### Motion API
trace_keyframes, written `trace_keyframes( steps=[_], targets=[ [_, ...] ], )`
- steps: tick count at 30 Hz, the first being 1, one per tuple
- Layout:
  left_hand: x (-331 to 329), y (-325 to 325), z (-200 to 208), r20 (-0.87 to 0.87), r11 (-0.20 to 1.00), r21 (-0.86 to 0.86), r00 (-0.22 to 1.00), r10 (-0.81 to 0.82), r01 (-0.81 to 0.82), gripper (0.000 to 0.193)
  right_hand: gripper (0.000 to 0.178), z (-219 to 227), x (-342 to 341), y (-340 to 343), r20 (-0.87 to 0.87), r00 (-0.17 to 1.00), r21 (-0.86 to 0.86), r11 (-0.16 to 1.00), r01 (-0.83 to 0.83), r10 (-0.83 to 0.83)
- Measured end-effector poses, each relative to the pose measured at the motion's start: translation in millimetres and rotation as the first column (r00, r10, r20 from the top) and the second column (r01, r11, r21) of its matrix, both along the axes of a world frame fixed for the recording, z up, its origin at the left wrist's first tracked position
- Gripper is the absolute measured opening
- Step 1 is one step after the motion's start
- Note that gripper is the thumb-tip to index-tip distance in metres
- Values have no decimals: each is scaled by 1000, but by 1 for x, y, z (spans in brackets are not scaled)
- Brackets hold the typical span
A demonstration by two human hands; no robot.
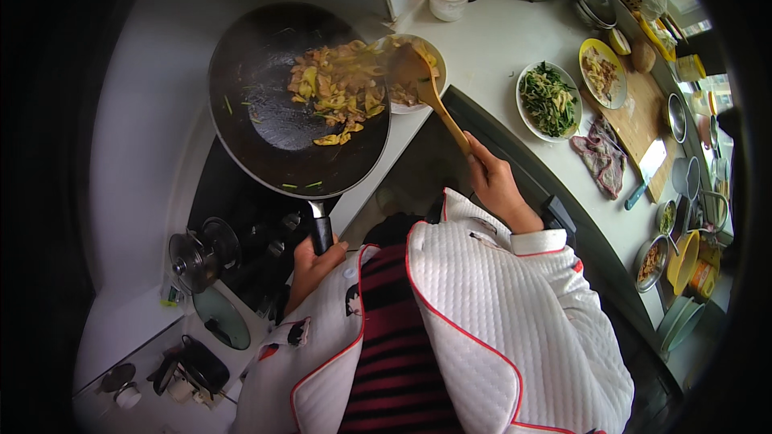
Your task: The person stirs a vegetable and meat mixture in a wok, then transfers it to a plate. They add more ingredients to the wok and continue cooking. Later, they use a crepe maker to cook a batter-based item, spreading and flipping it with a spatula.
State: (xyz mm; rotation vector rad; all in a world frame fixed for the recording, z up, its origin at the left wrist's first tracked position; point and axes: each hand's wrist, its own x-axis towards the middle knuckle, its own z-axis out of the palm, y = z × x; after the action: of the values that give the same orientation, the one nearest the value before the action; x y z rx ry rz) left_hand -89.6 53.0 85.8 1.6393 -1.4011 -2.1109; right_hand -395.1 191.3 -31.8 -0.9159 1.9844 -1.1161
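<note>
My left hand [312, 269] is closed round the black handle of a dark wok [269, 116], held up at the left with its far right rim over a plate [407, 108]. Stir-fried food [338, 84], yellowish and brown pieces, covers the right part of the wok, and some lies on the plate too. In my right hand [500, 185] is a wooden spatula [439, 104]. Its broad head is above the plate, by the wok's rim. Haze softens that spot, and the wok hides part of the plate.
The black stovetop [221, 185] is below the wok. Along the right counter are a plate of greens [549, 103], a yellow-rimmed plate [605, 98], a cloth [601, 159] and a knife [647, 170] on a cutting board [639, 124]. A glass lid [221, 320] leans at lower left.
</note>
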Motion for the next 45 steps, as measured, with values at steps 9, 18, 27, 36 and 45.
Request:
trace_keyframes(
  steps=[9,18,27,36,45],
  targets=[
    [1,-1,-3,65,997,-38,996,-57,60,18,66,22,24,-70,-454,855,44,964,-261,252],
    [2,1,-8,62,986,-121,992,-107,114,19,59,7,12,-70,-377,907,142,979,-145,189],
    [-3,-2,-1,63,996,-53,996,-64,67,18,52,1,6,-41,-324,937,148,985,-89,133],
    [-6,-4,1,54,998,-34,998,-43,45,20,50,-12,1,-18,-272,962,-68,996,-58,38],
    [-8,-4,8,84,998,-69,996,20,-15,20,45,-40,-1,-18,-92,995,-97,994,-42,33]
  ],
)
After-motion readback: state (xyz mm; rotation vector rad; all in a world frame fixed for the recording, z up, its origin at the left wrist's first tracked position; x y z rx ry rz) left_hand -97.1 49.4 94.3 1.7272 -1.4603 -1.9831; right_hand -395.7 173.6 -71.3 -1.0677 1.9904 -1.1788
